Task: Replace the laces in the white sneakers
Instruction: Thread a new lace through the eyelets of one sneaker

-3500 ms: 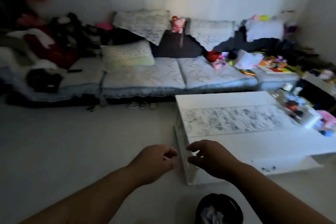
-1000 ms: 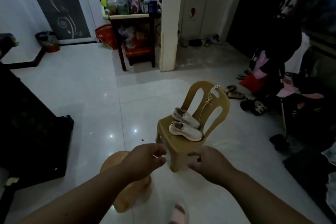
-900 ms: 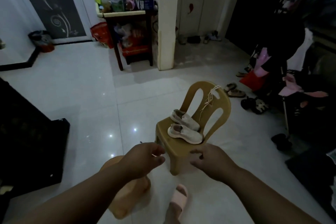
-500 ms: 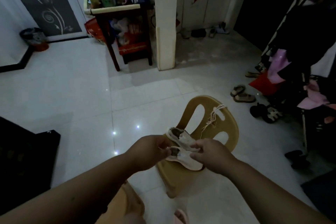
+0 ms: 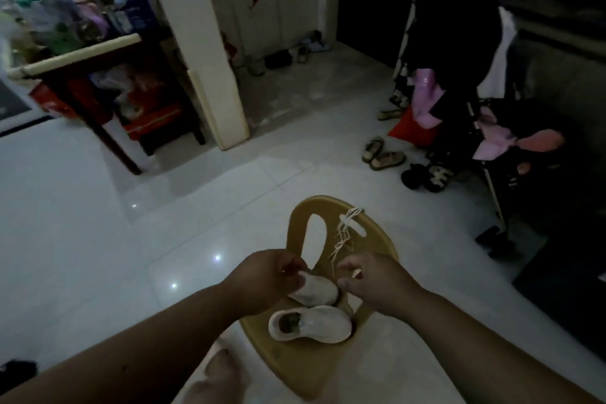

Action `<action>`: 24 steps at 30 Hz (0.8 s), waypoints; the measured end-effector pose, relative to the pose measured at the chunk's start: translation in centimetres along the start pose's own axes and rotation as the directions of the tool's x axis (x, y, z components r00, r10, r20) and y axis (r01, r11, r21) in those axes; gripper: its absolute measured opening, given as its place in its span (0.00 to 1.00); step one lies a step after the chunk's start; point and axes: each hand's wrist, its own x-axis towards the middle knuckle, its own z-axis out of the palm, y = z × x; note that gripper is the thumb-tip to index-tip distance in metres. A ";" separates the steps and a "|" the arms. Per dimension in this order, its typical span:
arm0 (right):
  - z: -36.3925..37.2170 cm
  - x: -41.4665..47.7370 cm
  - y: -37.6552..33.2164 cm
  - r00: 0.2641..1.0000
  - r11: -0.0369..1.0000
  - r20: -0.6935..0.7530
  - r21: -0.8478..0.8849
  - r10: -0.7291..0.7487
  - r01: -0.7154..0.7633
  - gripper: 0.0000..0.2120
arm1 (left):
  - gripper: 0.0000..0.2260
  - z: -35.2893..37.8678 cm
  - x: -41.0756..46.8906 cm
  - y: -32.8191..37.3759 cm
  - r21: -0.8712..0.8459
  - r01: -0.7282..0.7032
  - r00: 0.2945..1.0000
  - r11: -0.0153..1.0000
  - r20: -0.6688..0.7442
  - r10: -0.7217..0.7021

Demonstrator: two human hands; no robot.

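A small tan plastic chair (image 5: 377, 241) stands on the pale tiled floor (image 5: 98, 239) with both white sneakers on its seat. The near sneaker (image 5: 316, 323) lies untouched, its opening facing up. The left hand (image 5: 265, 279) grips one end of the far sneaker (image 5: 318, 290) and hides that end. The right hand (image 5: 373, 279) hovers just beside it, fingers curled, with something pale at the thumb. I can't tell whether it holds anything. Loose laces (image 5: 342, 233) hang from a slot in the backrest. Beyond are brown sandals (image 5: 382, 154), dark shoes (image 5: 423, 175), a stroller (image 5: 485, 144), a white pillar (image 5: 203, 43) and a cluttered table (image 5: 82, 49).
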 end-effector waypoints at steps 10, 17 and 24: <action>4.4 7.2 -2.6 0.930 0.949 -0.202 0.146 0.307 -0.281 0.15 | 0.05 -4.2 10.6 -6.9 0.078 -0.272 0.917 0.959 0.322 0.234; 10.1 10.9 -6.7 0.798 0.812 -0.208 0.313 0.565 -0.493 0.15 | 0.11 -8.9 14.3 -14.8 0.059 -0.355 0.839 0.933 0.460 0.290; 15.4 12.7 -5.1 0.762 0.766 -0.191 0.360 0.619 -0.533 0.16 | 0.14 -3.6 16.5 -18.1 -0.032 -0.358 0.784 0.933 0.533 0.319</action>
